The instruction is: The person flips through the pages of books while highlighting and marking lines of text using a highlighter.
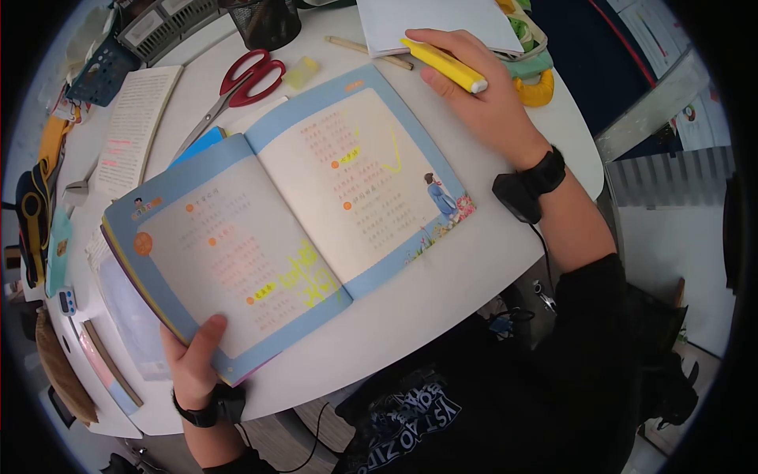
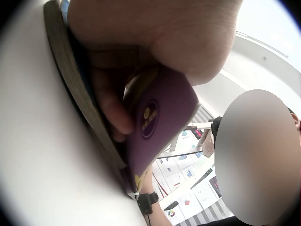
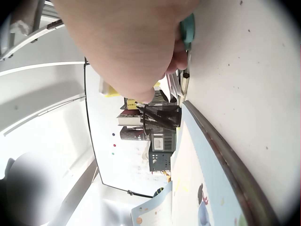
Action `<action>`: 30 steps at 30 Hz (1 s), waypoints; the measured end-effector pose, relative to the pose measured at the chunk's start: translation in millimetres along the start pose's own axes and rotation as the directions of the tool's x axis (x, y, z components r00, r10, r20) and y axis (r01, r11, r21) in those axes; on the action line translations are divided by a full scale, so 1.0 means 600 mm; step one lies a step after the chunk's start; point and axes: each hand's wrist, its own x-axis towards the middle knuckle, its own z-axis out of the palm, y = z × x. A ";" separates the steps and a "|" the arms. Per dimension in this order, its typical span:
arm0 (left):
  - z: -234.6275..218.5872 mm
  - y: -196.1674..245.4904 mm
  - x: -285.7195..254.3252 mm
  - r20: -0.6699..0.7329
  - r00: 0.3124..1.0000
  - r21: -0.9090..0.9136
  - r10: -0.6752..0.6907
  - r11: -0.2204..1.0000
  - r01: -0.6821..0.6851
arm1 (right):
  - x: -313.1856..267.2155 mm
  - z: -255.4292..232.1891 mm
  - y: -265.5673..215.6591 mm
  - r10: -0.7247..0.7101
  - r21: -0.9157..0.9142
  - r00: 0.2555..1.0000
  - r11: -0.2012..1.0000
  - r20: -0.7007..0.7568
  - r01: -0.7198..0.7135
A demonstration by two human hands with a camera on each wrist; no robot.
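An open book with blue-bordered pages lies at an angle on the white table, yellow highlighter marks on both pages. My left hand grips its lower left corner, thumb on the page. In the left wrist view, fingers curl under it against the purple cover. Past the book's upper right corner, my right hand holds a yellow highlighter between thumb and fingers, close over the table. The right wrist view shows only a bit of the highlighter behind the hand.
Red-handled scissors, a pale yellow block and a thin wooden stick lie beyond the book. Behind stand a black mesh pen cup and white paper. Another text booklet lies at left.
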 end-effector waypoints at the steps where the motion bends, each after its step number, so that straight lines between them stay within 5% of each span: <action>1: 0.000 0.000 0.000 -0.011 1.000 0.002 0.004 1.000 -0.004 | -0.001 0.000 0.002 -0.034 0.031 0.999 0.999 -0.031 0.035; 4: -0.001 -0.002 0.001 0.008 1.000 -0.012 0.014 1.000 -0.014 | -0.007 0.003 -0.017 -0.079 0.017 0.993 0.997 0.084 0.078; 11: -0.007 -0.002 -0.001 0.027 0.999 -0.084 0.022 0.996 -0.020 | -0.006 0.007 -0.035 -0.135 0.059 0.989 0.990 0.062 0.131; 16: -0.005 0.007 0.002 0.130 0.991 -0.103 -0.008 0.994 0.022 | -0.005 -0.005 -0.039 0.005 0.129 0.997 0.992 0.077 -0.015; 23: 0.005 0.002 0.001 0.058 0.998 -0.084 -0.004 0.996 0.009 | -0.022 0.010 -0.036 0.174 0.394 0.967 0.889 0.185 -0.235; 26: 0.004 0.009 0.000 0.131 0.991 -0.142 -0.020 0.989 0.039 | -0.015 0.010 -0.041 0.081 0.437 0.982 0.887 0.173 -0.150; 28: -0.003 0.001 -0.005 0.024 1.000 -0.081 0.003 0.997 -0.001 | -0.010 0.008 -0.041 -0.023 0.157 0.980 0.988 0.200 -0.009; 30: 0.001 0.006 -0.003 0.023 0.999 -0.073 0.042 0.997 -0.040 | -0.010 0.011 -0.034 0.019 0.254 0.979 0.965 0.204 -0.072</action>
